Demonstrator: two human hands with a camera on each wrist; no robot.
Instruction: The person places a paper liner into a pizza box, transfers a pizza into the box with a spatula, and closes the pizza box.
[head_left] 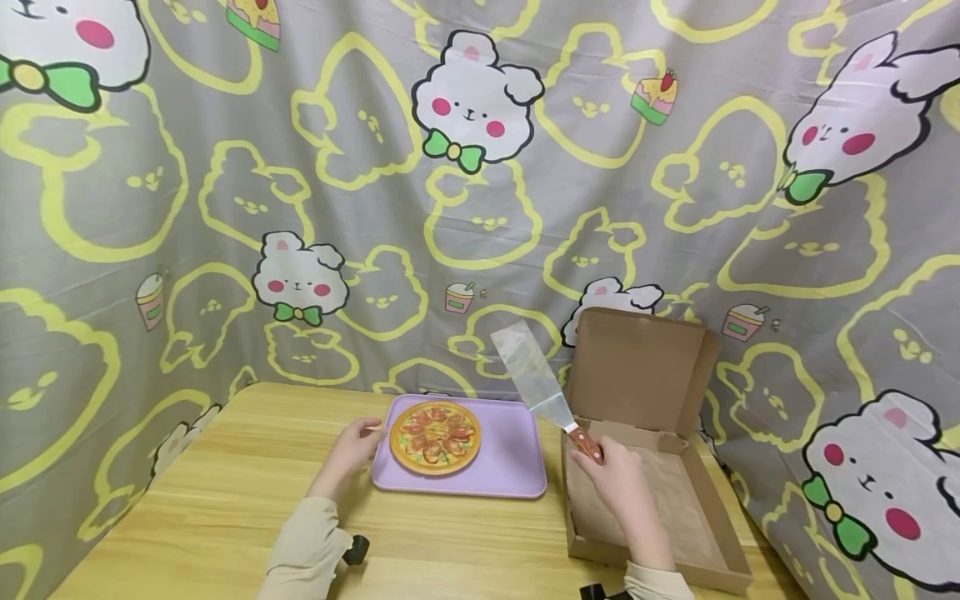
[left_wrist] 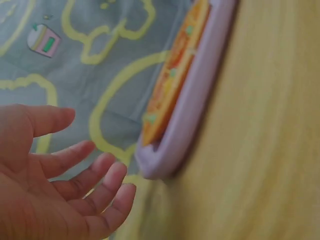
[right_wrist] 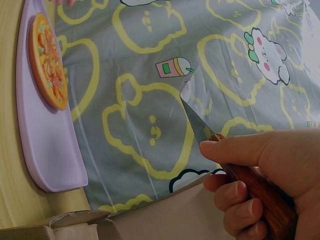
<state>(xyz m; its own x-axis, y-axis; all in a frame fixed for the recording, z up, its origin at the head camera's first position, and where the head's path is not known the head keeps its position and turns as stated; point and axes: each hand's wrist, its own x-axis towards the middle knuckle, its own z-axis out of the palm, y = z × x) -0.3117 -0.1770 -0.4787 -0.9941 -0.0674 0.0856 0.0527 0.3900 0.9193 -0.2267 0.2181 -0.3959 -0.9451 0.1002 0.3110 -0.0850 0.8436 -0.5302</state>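
Note:
On a lilac tray (head_left: 510,458) lies a round pizza (head_left: 435,438), toward the tray's left side. My left hand (head_left: 356,450) is at the tray's left edge; in the left wrist view its fingers (left_wrist: 102,182) are relaxed and hold nothing, a little apart from the tray (left_wrist: 187,110). My right hand (head_left: 617,475) grips the wooden handle (right_wrist: 265,200) of a metal spatula (head_left: 536,375). The blade is raised and points up and to the left, above the tray's right end. Below the right hand stands an open cardboard box (head_left: 682,492).
The box lid (head_left: 637,367) stands upright at the back, against a patterned curtain (head_left: 480,208). The wooden table (head_left: 225,483) extends to the left and in front of the tray. Brown paper-like lining covers the box floor.

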